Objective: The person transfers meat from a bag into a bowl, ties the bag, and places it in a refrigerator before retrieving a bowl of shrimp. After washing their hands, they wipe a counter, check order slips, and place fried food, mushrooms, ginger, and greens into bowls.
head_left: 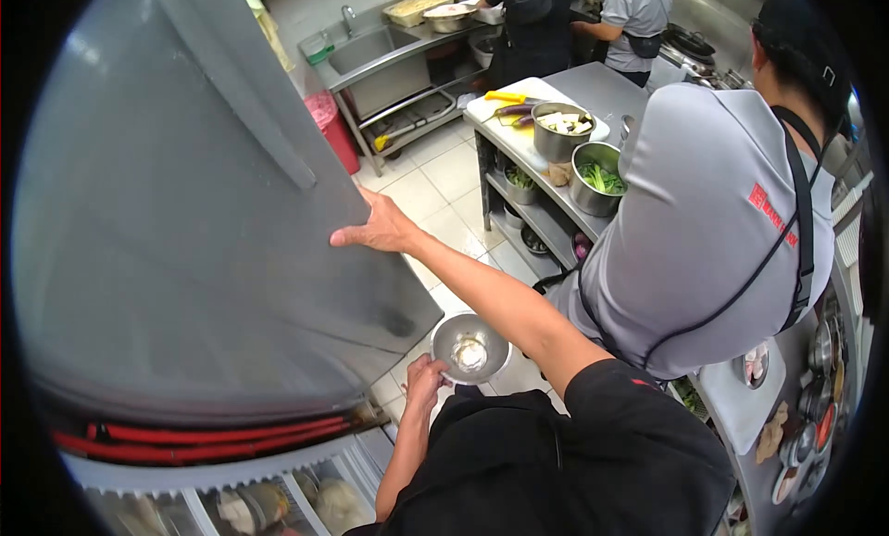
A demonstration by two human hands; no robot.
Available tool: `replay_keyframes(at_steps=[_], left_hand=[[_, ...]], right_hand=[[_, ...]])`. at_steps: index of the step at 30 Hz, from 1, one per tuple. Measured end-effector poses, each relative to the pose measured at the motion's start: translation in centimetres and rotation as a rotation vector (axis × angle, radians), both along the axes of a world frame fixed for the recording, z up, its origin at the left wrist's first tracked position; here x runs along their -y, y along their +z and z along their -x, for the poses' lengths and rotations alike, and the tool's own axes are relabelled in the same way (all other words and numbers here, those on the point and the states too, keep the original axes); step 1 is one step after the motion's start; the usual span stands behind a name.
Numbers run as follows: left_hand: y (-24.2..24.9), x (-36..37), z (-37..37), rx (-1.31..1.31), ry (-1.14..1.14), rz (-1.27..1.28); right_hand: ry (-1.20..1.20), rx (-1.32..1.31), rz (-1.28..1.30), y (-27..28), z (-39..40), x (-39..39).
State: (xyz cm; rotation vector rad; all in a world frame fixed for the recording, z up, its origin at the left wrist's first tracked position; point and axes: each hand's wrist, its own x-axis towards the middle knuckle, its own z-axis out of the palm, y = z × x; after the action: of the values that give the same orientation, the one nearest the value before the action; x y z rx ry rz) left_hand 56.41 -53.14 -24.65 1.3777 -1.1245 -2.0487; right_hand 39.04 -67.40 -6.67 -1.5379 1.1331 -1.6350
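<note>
My left hand is closed on the rim of a round metal bowl, held low in front of my body. The bowl's inside is shiny, with a bright reflection at the bottom; I cannot make out any contents. My right hand reaches across and grips the edge of a large grey fridge door. Its thumb lies on the door's face, while the other fingers are partly hidden around the edge. Below the door, red strips and the fridge's shelves with bagged items show at the lower left.
Close on my right stands a co-worker in a grey shirt. A counter beyond holds a white cutting board, eggplants and pots of cut vegetables. Two people work farther back, near a sink and a red bin.
</note>
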Motion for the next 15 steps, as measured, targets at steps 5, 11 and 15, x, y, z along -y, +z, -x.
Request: replay_keyframes(at_steps=[5,11,15], left_hand=[[0.8,7.3,6.5,-0.11,-0.16,0.018],[4.0,13.2,12.3,-0.27,-0.174,0.079],[-1.2,17.3,14.6,-0.413,-0.12,0.131]], right_hand=[[0.057,0.046,-0.04,0.4,-0.1,2.6],[0.077,-0.02,-0.048,-0.7,0.3,5.3],[0.16,-0.095,-0.086,0.1,1.3,5.7]])
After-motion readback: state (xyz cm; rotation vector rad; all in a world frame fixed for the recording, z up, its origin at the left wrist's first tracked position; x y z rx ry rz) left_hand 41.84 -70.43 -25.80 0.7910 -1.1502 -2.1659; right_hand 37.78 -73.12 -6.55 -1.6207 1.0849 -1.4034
